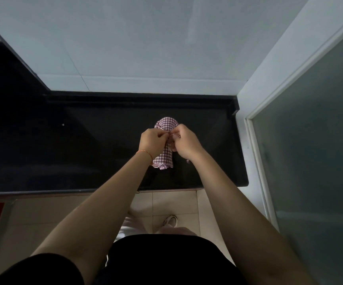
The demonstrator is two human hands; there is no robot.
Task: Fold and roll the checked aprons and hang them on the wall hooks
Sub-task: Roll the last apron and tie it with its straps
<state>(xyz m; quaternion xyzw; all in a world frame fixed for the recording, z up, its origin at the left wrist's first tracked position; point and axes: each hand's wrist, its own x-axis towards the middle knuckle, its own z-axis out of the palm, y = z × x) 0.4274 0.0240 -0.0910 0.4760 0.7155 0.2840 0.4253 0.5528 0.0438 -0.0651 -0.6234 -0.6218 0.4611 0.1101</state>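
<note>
Rolled checked apron (165,148) on black counter (84,140), pinched between left hand (153,140) and right hand (184,141)

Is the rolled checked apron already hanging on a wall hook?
No: the rolled checked apron lies on the black countertop, with the left hand and right hand pinching at its middle.

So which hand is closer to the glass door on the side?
Right. The right hand pinches the rolled checked apron from the side facing the glass door; the left hand grips it from the far side, further from the door.
</note>
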